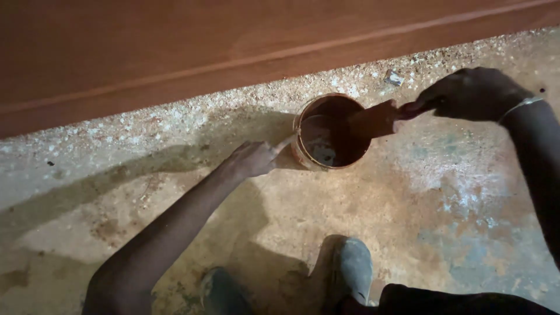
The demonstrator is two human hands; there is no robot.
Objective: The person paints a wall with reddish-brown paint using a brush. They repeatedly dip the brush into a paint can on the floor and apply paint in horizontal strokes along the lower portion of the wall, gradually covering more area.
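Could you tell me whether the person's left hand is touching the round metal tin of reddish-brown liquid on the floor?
Touching. In the head view, the left hand has its fingers against the outer wall of the round metal tin, with no gap visible between them.

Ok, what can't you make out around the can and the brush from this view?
Head view only:
- Brush handle: covered by the right hand.
- How full the can is: its inside lies in shadow.
- Left hand contact with the can: too blurred and dim to tell.
- Wooden board: cut off by the top edge.
- Small scrap on the floor: too small to identify.
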